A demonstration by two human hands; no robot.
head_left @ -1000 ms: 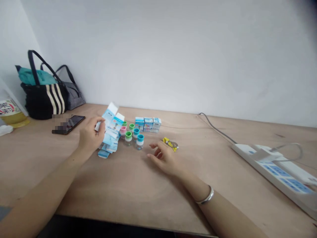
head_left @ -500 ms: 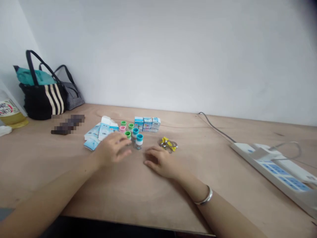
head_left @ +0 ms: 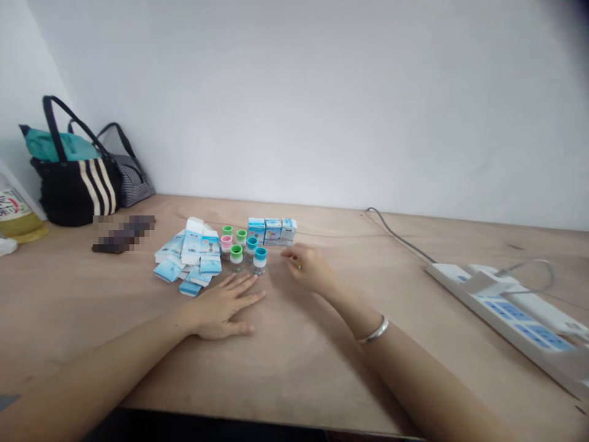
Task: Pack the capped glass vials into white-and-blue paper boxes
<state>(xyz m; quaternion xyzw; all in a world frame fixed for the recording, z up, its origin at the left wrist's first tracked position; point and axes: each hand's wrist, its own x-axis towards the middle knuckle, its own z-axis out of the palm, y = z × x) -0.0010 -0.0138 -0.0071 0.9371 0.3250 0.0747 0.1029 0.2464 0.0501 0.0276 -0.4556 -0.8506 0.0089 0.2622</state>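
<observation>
My left hand (head_left: 225,307) lies flat on the table with fingers spread and nothing in it, its fingertips just in front of the small bottles. My right hand (head_left: 309,268) is curled over the pile of small yellow pieces, fingertips pinched together. A bit of a yellow piece (head_left: 299,265) shows between its fingers; the rest of the pile is hidden beneath the hand. Several small clear bottles stand upright in a group, with green (head_left: 236,252), pink (head_left: 226,242) and blue (head_left: 260,254) rims. Flattened blue-and-white cartons (head_left: 191,242) lie to their left. Three upright small boxes (head_left: 272,231) stand behind.
On the right lies a white power strip (head_left: 510,319) with a plug and a grey cable (head_left: 400,236). Far left are a black striped bag (head_left: 76,190), a grey striped bag (head_left: 135,178) and a bottle of yellow liquid (head_left: 21,215). A dark, pixelated object (head_left: 124,234) lies nearby.
My left hand has come down from above the cartons and bottles to lie flat nearer me. My right hand has moved forward and right onto the yellow pieces, its fingers closing.
</observation>
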